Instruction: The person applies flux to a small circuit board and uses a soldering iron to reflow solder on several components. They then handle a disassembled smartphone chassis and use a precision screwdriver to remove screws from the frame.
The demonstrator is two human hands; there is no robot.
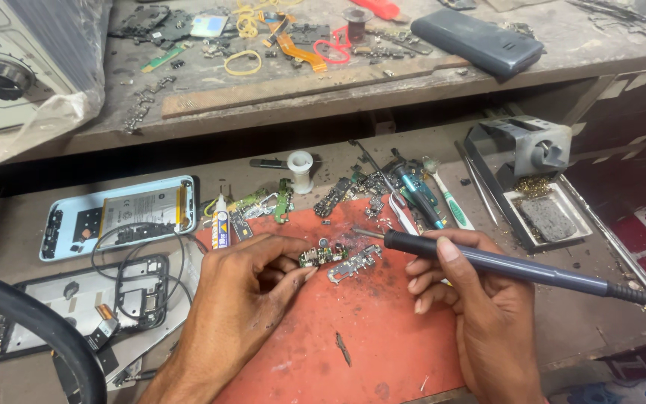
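A small green circuit board (323, 254) lies near the upper middle of a red work mat (353, 337), with a bare metal shield piece (354, 263) just beside it on the right. The left hand (252, 280) rests on the mat with its fingers curled in, the thumb and fingertips pinching the left end of the board. The right hand (461, 299) is closed around a dark soldering iron (487, 262), gripped like a pen, with its metal tip pointing left and hovering just above the shield piece; whether it touches cannot be told. The iron's cable runs off to the right and loops down past the bench edge. A small glue tube (220, 224) stands at the mat's upper left corner. Beyond the mat's top edge lie more loose boards and flex parts, a spool of solder wire (300, 168), a toothbrush (446, 194) and tweezers (480, 183). To the right stands an iron holder (540, 150) with a tray holding a grey sponge (547, 217). To the left lie an opened phone back with its battery (117, 217) and, nearer, a phone frame (76, 307) crossed by black wires. On the raised shelf behind sit scattered parts, orange flex cables, rubber bands and a dark grey phone (476, 41).
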